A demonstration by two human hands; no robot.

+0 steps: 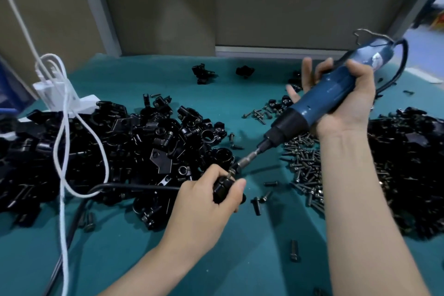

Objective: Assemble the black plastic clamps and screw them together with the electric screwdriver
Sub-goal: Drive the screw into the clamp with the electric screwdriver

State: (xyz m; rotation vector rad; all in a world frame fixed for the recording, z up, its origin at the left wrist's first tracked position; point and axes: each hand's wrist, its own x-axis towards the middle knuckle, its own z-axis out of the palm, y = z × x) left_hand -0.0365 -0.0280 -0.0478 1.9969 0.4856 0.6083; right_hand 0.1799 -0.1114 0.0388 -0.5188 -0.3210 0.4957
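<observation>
Fingers (236, 187) of my left hand (204, 206): closed tight round one black clamp (222, 190), thumb on its near side, the part held just above the teal mat (252, 259). Fingers of my right hand (346, 103): wrapped round the blue electric screwdriver (336, 94); the two outermost stand loose off the barrel.

Landmark: the held clamp. All places below are taken from it.

Item 1. Screwdriver bit (245, 160): slants down from the upper right and meets the clamp's top, apparently seated on a screw head; the screw itself is too small for me to make out.

Step in hand, as I judge it: driving the screw. To do it well I would bring the barrel in line with the screw's axis, press along that line, and keep the left grip firm so the clamp cannot spin with the bit.

Item 2. Heap of black clamp parts (108, 146): left of the clamp and behind it.

Item 3. Loose screws (307, 166): right of it, spread on the mat.

Item 4. Second dark heap (408, 163): farther right.

Item 5. White cable (64, 127): far left, looped over Item 2.

Containers: none seen; all stock lies loose on the mat.
</observation>
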